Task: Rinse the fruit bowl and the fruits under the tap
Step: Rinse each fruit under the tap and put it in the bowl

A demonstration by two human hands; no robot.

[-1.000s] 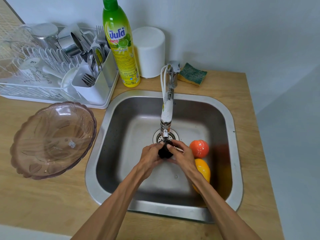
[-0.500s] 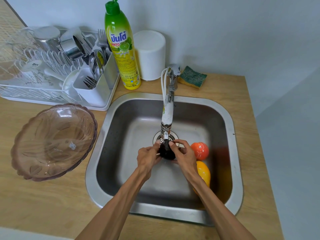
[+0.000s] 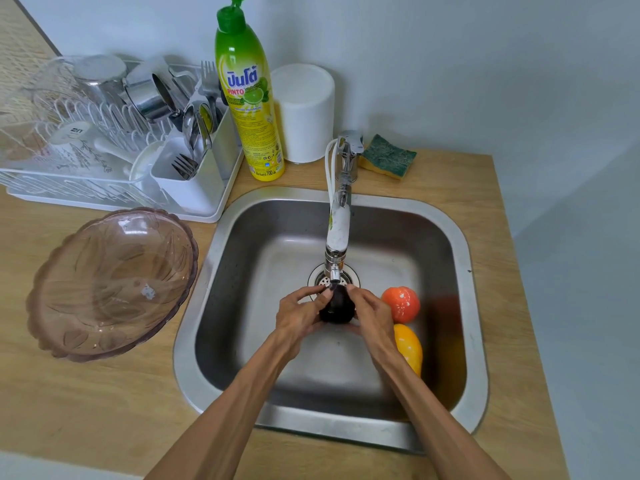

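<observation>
A dark, almost black round fruit (image 3: 337,308) sits right under the tap (image 3: 337,233) spout, above the drain of the steel sink (image 3: 221,244). My left hand (image 3: 299,315) and my right hand (image 3: 370,315) both hold it, fingers curled round its sides. An orange-red fruit (image 3: 401,304) and a yellow fruit (image 3: 408,348) lie on the sink floor just right of my right hand. The clear brownish fruit bowl (image 3: 110,282) stands tilted on the wooden counter, left of the sink.
A white dish rack (image 3: 104,157) with cutlery and metal pots fills the back left. A green dish soap bottle (image 3: 249,98), a white canister (image 3: 304,112) and a sponge (image 3: 388,155) stand behind the sink. The counter ends at the right edge.
My hands have kept the dark fruit under the spout, turning it slightly; the fingers have shifted round it. The other fruits and the bowl stayed put.
</observation>
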